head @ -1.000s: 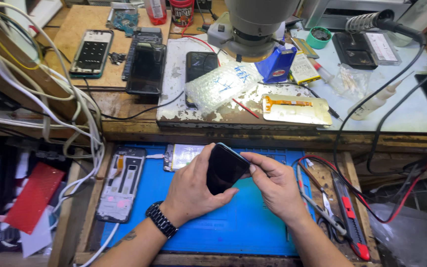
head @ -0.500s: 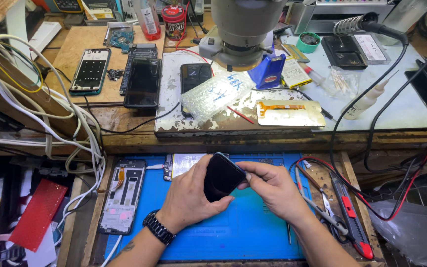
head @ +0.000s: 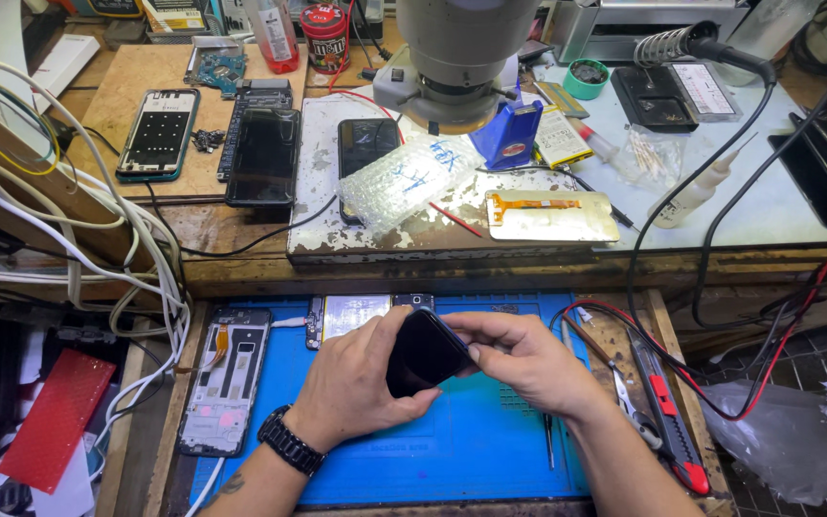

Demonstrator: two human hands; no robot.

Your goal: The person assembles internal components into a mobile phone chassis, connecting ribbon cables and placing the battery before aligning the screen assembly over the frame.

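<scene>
Left hand (head: 361, 383) fingers wrap a black phone (head: 423, 352), held tilted above the blue mat (head: 490, 450). Right hand (head: 528, 359) fingers pinch its right edge; an opened phone frame (head: 225, 378) lies left of the fingers.

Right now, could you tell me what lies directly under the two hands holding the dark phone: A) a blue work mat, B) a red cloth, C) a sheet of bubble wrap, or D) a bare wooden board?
A: both the left hand and the right hand hold the dark phone above the blue work mat, which spreads beneath them.
</scene>
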